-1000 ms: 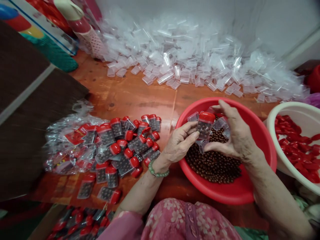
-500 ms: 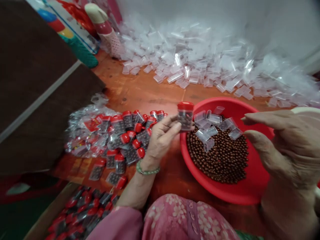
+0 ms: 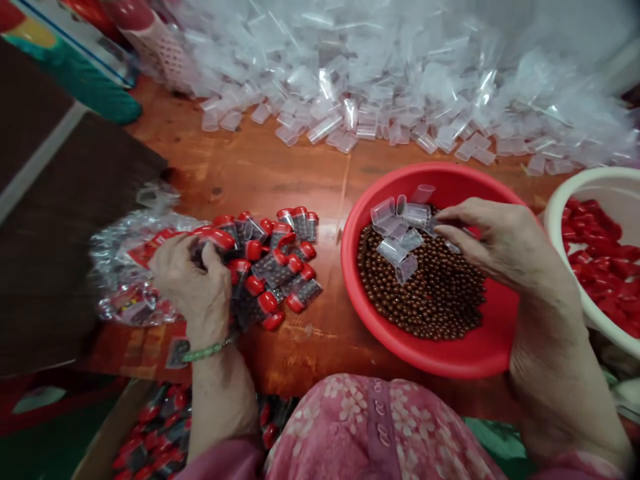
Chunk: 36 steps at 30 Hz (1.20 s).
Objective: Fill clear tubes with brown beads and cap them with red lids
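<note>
While the left hand [image 3: 187, 273] half-curls over the red-capped containers [image 3: 273, 267], grip can't be told, a drag could topple that loose heap. Right hand [image 3: 505, 243], fingertips nearly pinched at clear tubes [image 3: 393, 250] (hold unclear) on brown beads [image 3: 420, 300] in the red basin [image 3: 500, 327], could scatter beads; white basin [image 3: 615, 190] crowds that side.

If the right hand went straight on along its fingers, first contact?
Likely the clear containers in the red basin, just ahead of the right hand; depth is unclear, and it may be touching one.
</note>
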Tool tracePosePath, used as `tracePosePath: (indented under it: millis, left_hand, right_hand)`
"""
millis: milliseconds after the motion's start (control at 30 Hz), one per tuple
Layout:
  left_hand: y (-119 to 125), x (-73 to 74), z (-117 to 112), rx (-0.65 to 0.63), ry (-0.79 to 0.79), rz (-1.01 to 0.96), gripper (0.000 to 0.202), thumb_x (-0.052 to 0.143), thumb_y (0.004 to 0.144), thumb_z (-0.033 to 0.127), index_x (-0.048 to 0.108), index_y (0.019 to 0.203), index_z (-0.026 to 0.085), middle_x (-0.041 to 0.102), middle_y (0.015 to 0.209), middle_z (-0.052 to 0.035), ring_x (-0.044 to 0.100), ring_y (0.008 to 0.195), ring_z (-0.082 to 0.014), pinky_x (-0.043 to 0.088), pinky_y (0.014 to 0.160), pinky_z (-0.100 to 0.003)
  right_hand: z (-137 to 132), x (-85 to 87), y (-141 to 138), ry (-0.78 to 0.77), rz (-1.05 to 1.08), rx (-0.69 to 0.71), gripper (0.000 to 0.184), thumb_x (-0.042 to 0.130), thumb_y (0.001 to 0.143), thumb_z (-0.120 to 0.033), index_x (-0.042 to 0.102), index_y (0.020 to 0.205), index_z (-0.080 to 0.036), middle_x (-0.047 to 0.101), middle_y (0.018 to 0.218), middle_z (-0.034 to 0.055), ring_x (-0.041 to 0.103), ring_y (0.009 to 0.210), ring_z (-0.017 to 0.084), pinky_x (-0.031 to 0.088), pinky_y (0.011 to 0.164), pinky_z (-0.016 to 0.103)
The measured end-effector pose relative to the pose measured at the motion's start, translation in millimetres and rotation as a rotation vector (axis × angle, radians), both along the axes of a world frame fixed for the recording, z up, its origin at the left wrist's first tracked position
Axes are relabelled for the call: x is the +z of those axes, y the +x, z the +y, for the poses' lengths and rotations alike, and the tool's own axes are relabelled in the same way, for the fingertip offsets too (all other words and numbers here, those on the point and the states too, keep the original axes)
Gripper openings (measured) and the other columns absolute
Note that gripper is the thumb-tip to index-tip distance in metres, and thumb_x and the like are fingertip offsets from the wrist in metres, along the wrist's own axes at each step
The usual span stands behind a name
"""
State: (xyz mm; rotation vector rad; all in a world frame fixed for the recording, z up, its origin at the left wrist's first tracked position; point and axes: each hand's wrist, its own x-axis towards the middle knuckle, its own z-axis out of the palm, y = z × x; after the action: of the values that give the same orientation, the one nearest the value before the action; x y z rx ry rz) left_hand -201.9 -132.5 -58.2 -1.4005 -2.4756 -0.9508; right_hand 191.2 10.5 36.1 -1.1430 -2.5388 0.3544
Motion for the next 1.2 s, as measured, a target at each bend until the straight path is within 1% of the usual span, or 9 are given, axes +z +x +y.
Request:
tracePosePath:
  millis: [67,233,333,433,600,767,867,1033,1200]
  left_hand:
    - [5.8,1.1,5.3,-0.060,0.026,0.013,0.031,0.050,0.100,0.027,0.060,0.126,0.014,0.061,0.139,-0.0070,0.044,0.146,-0.0332,0.034,0.106,-0.064]
    - [43.1,14.7,18.0,-0.141,0.258,0.032,0.026,0.062,0.094,0.022,0.065,0.120,0.018,0.066,0.135,-0.0037,0.056,0.135,-0.0267,0.042,0.115,-0.058]
    - [83.9,29.3,23.8,-0.368,0.245,-0.073,0.027,0.057,0.098,0.022,0.065,0.124,0.024,0.068,0.134,0.0014,0.058,0.134,-0.0219,0.044,0.116,-0.053]
    - [127.2,38.3,30.1,-0.678,0.286,-0.180,0.024,0.061,0.094,0.014,0.068,0.117,0.019,0.073,0.123,-0.0048,0.068,0.120,-0.0204,0.055,0.107,-0.043]
    - [171.4,33.4,41.8,-1.044,0.218,-0.228,0.020,0.058,0.094,0.007,0.067,0.111,0.011,0.077,0.111,-0.0126,0.073,0.108,-0.0183,0.060,0.099,-0.032]
    - [180.1,24.3,50.0,-1.046,0.186,-0.125,0.018,0.059,0.094,0.009,0.067,0.110,0.010,0.077,0.106,-0.0143,0.074,0.101,-0.0212,0.062,0.094,-0.035]
    - [178.6,24.2,50.0,-1.047,0.171,-0.133,0.017,0.059,0.094,0.010,0.067,0.108,0.009,0.077,0.105,-0.0134,0.074,0.100,-0.0211,0.062,0.094,-0.035]
    - [172.3,33.8,47.4,-1.193,-0.029,-0.036,0.019,0.059,0.093,0.012,0.067,0.110,0.009,0.075,0.109,-0.0145,0.071,0.103,-0.0252,0.061,0.093,-0.040]
    - [168.4,47.8,50.8,-1.298,-0.359,0.105,0.029,0.056,0.090,0.009,0.065,0.117,0.011,0.071,0.113,-0.0143,0.067,0.104,-0.0298,0.060,0.089,-0.046]
  right_hand:
    - [2.3,-4.7,-5.6,-0.174,-0.239,0.067,0.015,0.061,0.095,-0.029,0.072,0.093,-0.019,0.076,0.086,0.0049,0.071,0.078,0.021,0.050,0.070,0.032]
    - [-0.7,-24.3,-23.8,-0.427,-0.617,0.136,0.031,0.068,0.092,-0.043,0.065,0.107,-0.016,0.075,0.096,0.0108,0.072,0.093,0.029,0.049,0.075,0.035]
    - [-6.7,-40.0,-27.5,-0.442,-0.596,0.149,0.038,0.071,0.090,-0.041,0.060,0.113,-0.013,0.072,0.105,0.0129,0.071,0.100,0.031,0.050,0.080,0.036]
    - [-13.2,-52.9,-24.9,-0.419,-0.557,0.185,0.034,0.067,0.093,-0.037,0.059,0.116,-0.013,0.066,0.115,0.0151,0.068,0.103,0.030,0.051,0.085,0.038]
    - [-21.2,-56.2,-18.2,-0.449,-0.482,0.159,0.032,0.065,0.092,-0.028,0.058,0.120,-0.015,0.059,0.122,0.0143,0.065,0.108,0.026,0.052,0.092,0.036]
    - [-18.4,-52.4,-9.4,-0.330,-0.630,-0.037,0.036,0.063,0.090,-0.030,0.059,0.121,-0.013,0.059,0.117,0.0190,0.066,0.106,0.035,0.054,0.085,0.043]
    - [-18.4,-56.0,-10.1,-0.369,-0.674,-0.031,0.034,0.064,0.089,-0.027,0.061,0.118,-0.011,0.060,0.115,0.0201,0.067,0.102,0.034,0.053,0.084,0.040]
    - [-26.1,-56.9,-25.7,-0.580,-0.500,0.085,0.029,0.070,0.086,-0.032,0.066,0.108,-0.013,0.067,0.109,0.0142,0.067,0.097,0.027,0.049,0.081,0.032]
    - [-20.8,-58.9,-31.1,-0.963,-0.249,0.040,0.035,0.081,0.074,-0.039,0.067,0.096,-0.016,0.069,0.082,0.0016,0.062,0.077,0.018,0.043,0.067,0.028]
